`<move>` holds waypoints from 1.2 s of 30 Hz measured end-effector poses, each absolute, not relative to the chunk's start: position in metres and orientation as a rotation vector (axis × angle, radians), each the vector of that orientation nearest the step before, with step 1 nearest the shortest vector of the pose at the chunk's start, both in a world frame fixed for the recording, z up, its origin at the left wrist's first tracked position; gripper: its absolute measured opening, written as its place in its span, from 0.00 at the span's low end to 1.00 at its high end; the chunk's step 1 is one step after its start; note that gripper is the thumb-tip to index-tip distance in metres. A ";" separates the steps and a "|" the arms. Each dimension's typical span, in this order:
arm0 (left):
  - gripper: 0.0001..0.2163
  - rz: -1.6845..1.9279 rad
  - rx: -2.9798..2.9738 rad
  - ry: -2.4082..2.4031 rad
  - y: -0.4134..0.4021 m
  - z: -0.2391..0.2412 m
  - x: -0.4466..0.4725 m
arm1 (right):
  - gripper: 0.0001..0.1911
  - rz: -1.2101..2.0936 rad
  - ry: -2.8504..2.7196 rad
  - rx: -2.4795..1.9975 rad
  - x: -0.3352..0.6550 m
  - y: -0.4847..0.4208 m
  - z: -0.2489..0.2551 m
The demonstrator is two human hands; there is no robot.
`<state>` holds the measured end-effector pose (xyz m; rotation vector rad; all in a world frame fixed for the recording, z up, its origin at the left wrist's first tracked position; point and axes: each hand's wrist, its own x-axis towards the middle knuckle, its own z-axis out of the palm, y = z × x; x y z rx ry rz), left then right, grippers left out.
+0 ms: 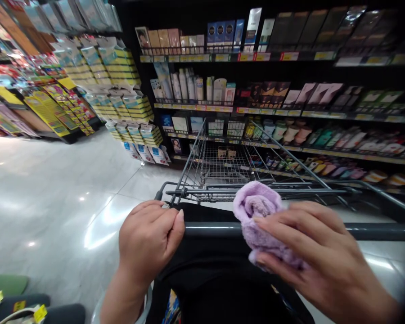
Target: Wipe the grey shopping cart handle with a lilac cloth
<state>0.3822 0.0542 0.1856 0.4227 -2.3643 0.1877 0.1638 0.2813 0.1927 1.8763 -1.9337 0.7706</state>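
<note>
My left hand [150,236] is wrapped in a fist around the left end of the shopping cart's dark handlebar [212,230]. In my right hand [317,243] is a crumpled lilac cloth [259,225], fluffy like a towel, pinched between thumb and fingers. The cloth lies over the handlebar, right of its middle, and hides part of the bar. Beyond the handle, the cart's wire basket [219,168] stretches forward toward the shelves.
Dark store shelves [276,112] with boxes, bottles and tubes face the cart. Packs with yellow stripes [121,72] hang on the left. A shiny grey floor [54,193] extends to the left, with bags bearing yellow tags [20,310] at the lower corner.
</note>
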 end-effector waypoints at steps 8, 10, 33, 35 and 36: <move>0.07 0.034 0.544 -2.320 0.099 0.212 0.361 | 0.17 0.757 -2.061 1.983 0.191 0.238 0.203; 0.08 -0.111 0.401 -2.306 0.113 0.210 0.343 | 0.14 0.739 -2.072 2.003 0.190 0.239 0.202; 0.14 0.236 0.388 -2.437 0.101 0.184 0.332 | 0.12 0.708 -2.156 1.720 0.136 0.312 0.198; 0.14 0.235 0.400 -2.413 0.096 0.182 0.337 | 0.11 0.705 -2.162 1.661 0.143 0.312 0.196; 0.14 0.240 0.397 -2.410 0.093 0.182 0.340 | 0.10 0.730 -2.150 1.653 0.152 0.306 0.195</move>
